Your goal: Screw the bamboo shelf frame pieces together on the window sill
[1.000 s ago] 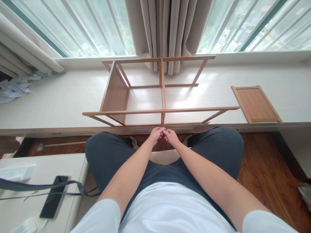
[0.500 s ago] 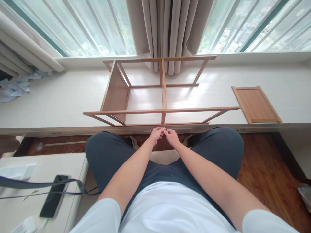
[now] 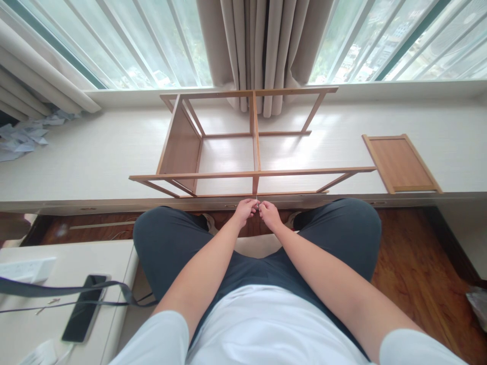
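My left hand (image 3: 246, 210) and my right hand (image 3: 269, 213) meet in front of the ledge, between my knees. Both are closed in a pinch, fingertips almost touching. A small thin metal piece (image 3: 257, 205) shows between them, too small to tell its kind. Just beyond the hands, a wooden frame (image 3: 255, 175) lies on its side, with one panel (image 3: 178, 142) fitted across its left part and a crossbar in the middle. Neither hand visibly touches the frame.
A loose wooden panel (image 3: 404, 165) lies flat on the white ledge (image 3: 76, 167) to the right. On the side table (image 3: 114, 324) at left are a phone (image 3: 84, 309), a dark strap (image 3: 49, 289) and small metal bits (image 3: 47, 305). Curtains (image 3: 262, 56) hang behind the frame.
The fingertips of my two hands have shifted slightly, and more of the metal piece shows between them. The wooden frame and loose panel have stayed in place.
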